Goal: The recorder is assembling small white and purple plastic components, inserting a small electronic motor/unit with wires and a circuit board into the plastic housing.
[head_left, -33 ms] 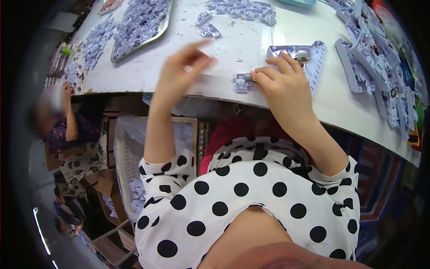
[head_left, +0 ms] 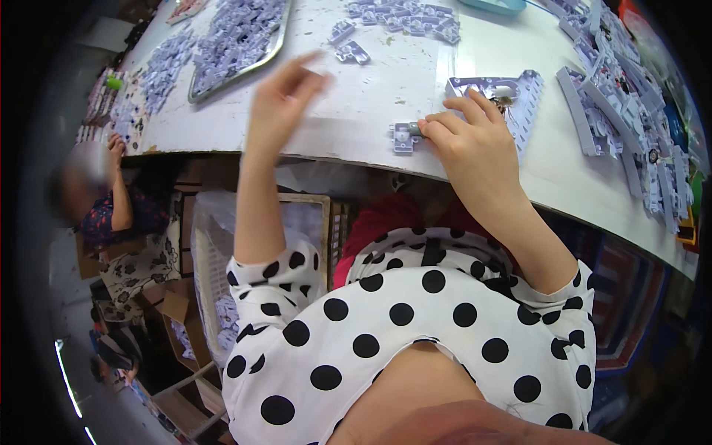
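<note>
My right hand (head_left: pixel 475 144) rests on the white table (head_left: pixel 386 96) near its front edge, and its fingertips pinch a small lilac plastic part (head_left: pixel 404 138). Just behind that hand lies a larger lilac frame piece (head_left: pixel 519 93). My left hand (head_left: pixel 282 104) is blurred and lifted above the table with its fingers apart and nothing in it. Two loose small lilac parts (head_left: pixel 348 50) lie beyond its fingertips.
A metal tray (head_left: pixel 276 46) heaped with lilac parts sits at the far left. A pile of parts (head_left: pixel 404 15) lies at the back, with stacked lilac strips (head_left: pixel 615 96) on the right. Another person (head_left: pixel 104 200) sits lower left. Boxes and a bag (head_left: pixel 222 245) stand under the table.
My left hand has moved slightly up and away across the table. My right hand stays on the small lilac part.
</note>
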### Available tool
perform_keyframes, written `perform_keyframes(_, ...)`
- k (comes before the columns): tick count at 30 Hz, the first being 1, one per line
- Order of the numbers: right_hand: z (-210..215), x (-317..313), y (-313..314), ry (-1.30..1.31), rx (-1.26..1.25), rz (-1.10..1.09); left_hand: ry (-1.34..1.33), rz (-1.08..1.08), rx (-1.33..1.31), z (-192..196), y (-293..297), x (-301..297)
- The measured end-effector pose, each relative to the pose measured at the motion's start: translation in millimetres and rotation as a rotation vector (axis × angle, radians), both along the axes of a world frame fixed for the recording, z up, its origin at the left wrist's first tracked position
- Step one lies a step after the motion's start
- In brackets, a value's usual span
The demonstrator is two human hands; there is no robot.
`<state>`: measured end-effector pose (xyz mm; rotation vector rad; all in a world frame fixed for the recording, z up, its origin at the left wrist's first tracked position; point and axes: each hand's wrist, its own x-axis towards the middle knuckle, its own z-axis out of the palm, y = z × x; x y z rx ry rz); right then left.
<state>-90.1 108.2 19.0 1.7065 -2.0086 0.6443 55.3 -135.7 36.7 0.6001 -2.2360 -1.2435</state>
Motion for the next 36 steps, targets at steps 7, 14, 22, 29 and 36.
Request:
perform_keyframes(7, -1, 0, 2, -0.005, 0.026, -0.015, -0.179, 0.52, -0.531, 6, -151, 3)
perform_keyframes(14, -1, 1, 2, -0.014, 0.033, -0.01, -0.67, 0.522, -0.769, 12, -170, -14)
perform_keyframes(22, -1, 4, 2, -0.011, 0.032, -0.014, -0.617, 0.435, -0.702, 5, -173, -7)
perform_keyframes(29, -3, 1, 4, -0.026, -0.013, -0.006, -0.407, 0.426, -0.823, 11, -130, -2)
perform_keyframes(36, -1, -1, 4, -0.012, 0.017, -0.026, -0.256, -0.045, -0.448, 13, -45, -2)
